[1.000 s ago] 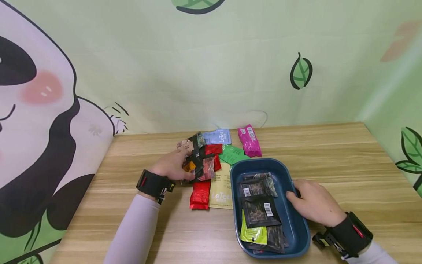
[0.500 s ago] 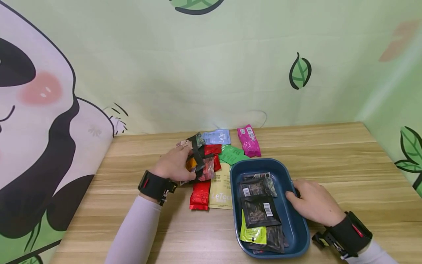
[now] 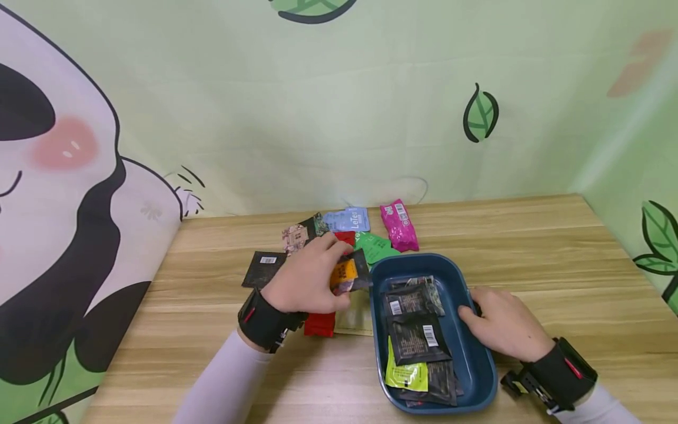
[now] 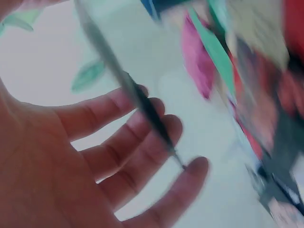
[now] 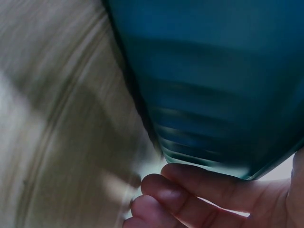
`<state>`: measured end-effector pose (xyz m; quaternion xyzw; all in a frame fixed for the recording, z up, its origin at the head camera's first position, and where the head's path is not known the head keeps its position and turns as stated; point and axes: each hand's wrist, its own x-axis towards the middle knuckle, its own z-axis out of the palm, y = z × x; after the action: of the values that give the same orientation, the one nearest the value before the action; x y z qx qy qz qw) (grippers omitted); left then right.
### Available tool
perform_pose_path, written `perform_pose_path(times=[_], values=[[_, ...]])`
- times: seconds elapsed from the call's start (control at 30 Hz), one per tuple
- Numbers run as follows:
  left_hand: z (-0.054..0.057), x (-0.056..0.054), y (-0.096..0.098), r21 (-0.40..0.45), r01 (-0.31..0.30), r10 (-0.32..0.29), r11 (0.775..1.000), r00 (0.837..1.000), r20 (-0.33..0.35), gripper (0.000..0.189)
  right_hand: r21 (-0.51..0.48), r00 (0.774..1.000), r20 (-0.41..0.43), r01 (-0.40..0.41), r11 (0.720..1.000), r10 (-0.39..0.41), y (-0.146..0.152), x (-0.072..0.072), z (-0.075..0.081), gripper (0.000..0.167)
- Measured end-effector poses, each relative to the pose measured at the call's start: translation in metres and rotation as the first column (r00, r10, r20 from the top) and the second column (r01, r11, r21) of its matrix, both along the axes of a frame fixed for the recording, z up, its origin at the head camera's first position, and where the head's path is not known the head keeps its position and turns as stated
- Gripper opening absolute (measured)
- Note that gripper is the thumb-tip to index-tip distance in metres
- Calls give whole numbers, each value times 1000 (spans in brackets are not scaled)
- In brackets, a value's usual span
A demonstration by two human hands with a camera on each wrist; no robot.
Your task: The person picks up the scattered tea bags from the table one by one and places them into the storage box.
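My left hand point(image 3: 307, 277) pinches a flat black packet with an orange label point(image 3: 346, 272), raised over a pile of packets just left of a blue plastic basin. In the left wrist view the same packet point(image 4: 149, 114) is edge-on against the fingers. My right hand point(image 3: 505, 324) grips the right side of the blue basin point(image 3: 468, 347), thumb over its rim. In the right wrist view its fingers lie by the basin's outer wall point(image 5: 199, 95). Inside the basin lie several black packets point(image 3: 418, 338) and a yellow-green packet point(image 3: 406, 376).
Around my left hand lie a black packet with a barcode point(image 3: 263, 268), a red packet point(image 3: 319, 325), a beige packet point(image 3: 355, 321), a green packet point(image 3: 375, 247), a light blue packet point(image 3: 346, 219) and a patterned packet point(image 3: 296, 235). A magenta packet point(image 3: 399, 225) lies near the back wall.
My left hand has lifted the orange-labelled packet from the pile and moved right towards the basin. A black packet with a barcode now shows on the table behind it. My right hand stays put.
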<state>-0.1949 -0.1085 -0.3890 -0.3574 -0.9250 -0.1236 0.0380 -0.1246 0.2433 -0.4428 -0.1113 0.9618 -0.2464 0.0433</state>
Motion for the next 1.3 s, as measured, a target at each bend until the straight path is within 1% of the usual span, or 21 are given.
perform_pose_path(times=[0.07, 0.17, 0.27, 0.33, 0.4, 0.5, 0.63, 0.77, 0.9, 0.97, 1.1, 1.13, 1.17, 1.23, 1.3], values=[[1, 8, 11, 10, 49, -49, 999, 998, -30, 69, 1, 1000, -5, 2, 1000, -2, 0, 0, 0, 14], [2, 22, 26, 23, 109, -107, 994, 993, -57, 69, 3, 1000, -6, 5, 1000, -5, 0, 0, 0, 14], [3, 34, 38, 51, 161, -157, 986, 985, -65, 70, 1, 1000, -2, 7, 1000, -7, 0, 0, 0, 14], [5, 42, 45, 77, 202, -197, 976, 978, -63, 71, -2, 1000, 1, 4, 1000, -4, 0, 1, 0, 15], [6, 50, 50, 99, 244, -240, 965, 969, -55, 71, -2, 1000, 4, 3, 1000, -3, 0, 0, 0, 15], [8, 60, 56, 112, 303, -303, 946, 953, -23, 70, -4, 1000, 6, -2, 1000, 2, 0, 0, 1, 16], [8, 70, 63, 102, 347, -351, 932, 936, 26, 68, -10, 1000, 7, -4, 1000, 5, 0, 0, 1, 16], [8, 75, 66, 88, 361, -366, 928, 929, 53, 68, -14, 1000, 18, -5, 1000, 5, 1, 0, 1, 16], [8, 78, 68, 91, 382, -387, 920, 921, 47, 69, -19, 999, 33, -2, 1000, 3, 1, -1, 2, 16], [7, 80, 68, 87, 400, -405, 913, 912, 60, 82, -25, 999, 39, -3, 1000, 4, 1, -1, 2, 16], [5, 81, 66, 65, 445, -449, 893, 885, 123, 121, -36, 999, 44, -10, 999, 11, 1, -1, 1, 16], [5, 81, 65, 59, 448, -452, 892, 881, 139, 129, -37, 999, 45, -10, 999, 11, 1, -1, 1, 16], [5, 80, 64, 65, 448, -452, 892, 879, 152, 133, -39, 999, 46, -9, 999, 11, 1, -1, 1, 16], [5, 77, 61, 79, 434, -441, 898, 884, 155, 135, -39, 999, 46, -5, 999, 7, 1, -1, 1, 16], [5, 71, 57, 87, 392, -401, 916, 905, 140, 135, -37, 999, 47, -1, 999, 2, 1, -1, 1, 16]])
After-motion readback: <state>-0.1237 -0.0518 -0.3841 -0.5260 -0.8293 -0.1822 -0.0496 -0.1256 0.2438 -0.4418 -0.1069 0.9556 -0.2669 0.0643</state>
